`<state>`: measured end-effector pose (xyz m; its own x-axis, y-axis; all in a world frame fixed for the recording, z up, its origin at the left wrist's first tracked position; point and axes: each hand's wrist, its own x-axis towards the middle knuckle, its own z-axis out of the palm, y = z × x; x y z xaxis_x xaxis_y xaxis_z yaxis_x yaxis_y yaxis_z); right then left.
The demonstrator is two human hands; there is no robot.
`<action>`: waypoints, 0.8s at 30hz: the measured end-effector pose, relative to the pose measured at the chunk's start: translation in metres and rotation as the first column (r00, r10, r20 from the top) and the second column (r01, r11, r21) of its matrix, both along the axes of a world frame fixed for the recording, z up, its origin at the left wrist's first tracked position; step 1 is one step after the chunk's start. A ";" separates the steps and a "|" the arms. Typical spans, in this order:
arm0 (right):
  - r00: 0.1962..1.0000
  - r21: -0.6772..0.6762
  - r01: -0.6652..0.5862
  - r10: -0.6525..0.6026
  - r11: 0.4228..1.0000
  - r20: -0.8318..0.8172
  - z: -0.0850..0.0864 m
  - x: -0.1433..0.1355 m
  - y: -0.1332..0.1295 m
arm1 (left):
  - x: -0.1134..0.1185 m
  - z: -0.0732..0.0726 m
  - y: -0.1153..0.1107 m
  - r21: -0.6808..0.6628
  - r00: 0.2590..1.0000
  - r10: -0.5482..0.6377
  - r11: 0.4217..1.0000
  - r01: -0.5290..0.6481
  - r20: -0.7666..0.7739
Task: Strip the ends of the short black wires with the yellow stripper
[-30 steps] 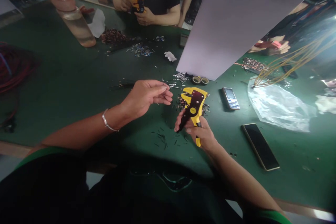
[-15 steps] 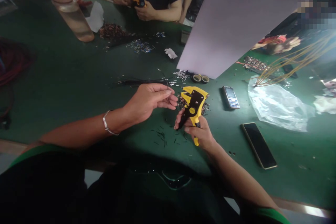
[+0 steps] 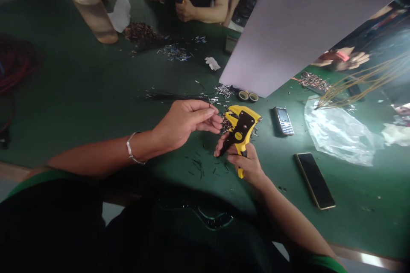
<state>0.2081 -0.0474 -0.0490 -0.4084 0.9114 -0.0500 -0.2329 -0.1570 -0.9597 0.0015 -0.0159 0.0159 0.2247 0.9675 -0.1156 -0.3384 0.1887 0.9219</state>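
Note:
My right hand (image 3: 245, 160) is wrapped round the handles of a yellow and black wire stripper (image 3: 241, 126), whose jaws point up and left. Just left of the jaws, my left hand (image 3: 188, 121) pinches a thin black wire (image 3: 210, 106) between thumb and fingers. Behind my left hand lies a bundle of black wires (image 3: 173, 96) with metal tips. Small metal terminals (image 3: 226, 123) show partly behind the tool, and more silvery ones (image 3: 224, 90) lie beyond. Short black scraps (image 3: 198, 166) are scattered on the green table (image 3: 128, 115) below my hands.
Two phones (image 3: 283, 120) (image 3: 314, 180) and a plastic bag (image 3: 341, 132) lie at the right. Tape rolls (image 3: 248, 96) sit by a large pale panel (image 3: 275, 30). A bottle (image 3: 94, 15) stands at the back left. Across the table a person's hands (image 3: 185, 10) hold a similar tool.
Both my hands, the wire and the stripper appear slightly further right in view. The person across has tilted and shifted their tool. My grips look the same.

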 end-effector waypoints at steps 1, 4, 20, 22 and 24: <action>1.000 0.003 -0.002 0.002 1.000 -0.003 0.000 0.000 0.000 | 0.000 0.001 0.000 -0.001 1.000 0.003 1.000 -0.003 0.002; 1.000 0.013 -0.004 0.003 1.000 0.007 0.001 0.000 0.000 | 0.001 0.004 -0.001 0.009 1.000 0.024 1.000 -0.024 0.010; 0.987 0.138 0.035 -0.056 0.990 0.148 0.001 0.000 -0.001 | 0.005 -0.004 -0.005 -0.028 0.999 -0.030 0.999 0.031 0.026; 0.971 0.213 0.068 -0.114 0.975 0.210 0.000 0.000 -0.002 | 0.005 -0.003 -0.004 -0.032 0.999 -0.030 0.999 0.031 0.020; 0.942 0.303 0.095 -0.184 0.948 0.282 -0.001 0.001 -0.003 | 0.005 -0.001 -0.004 -0.048 1.000 -0.022 0.999 0.022 0.010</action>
<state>0.2086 -0.0500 -0.0496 -0.2820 0.9525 0.1152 0.0760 0.1419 -0.9870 0.0065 -0.0201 0.0145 0.2473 0.9558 -0.1593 -0.3421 0.2399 0.9085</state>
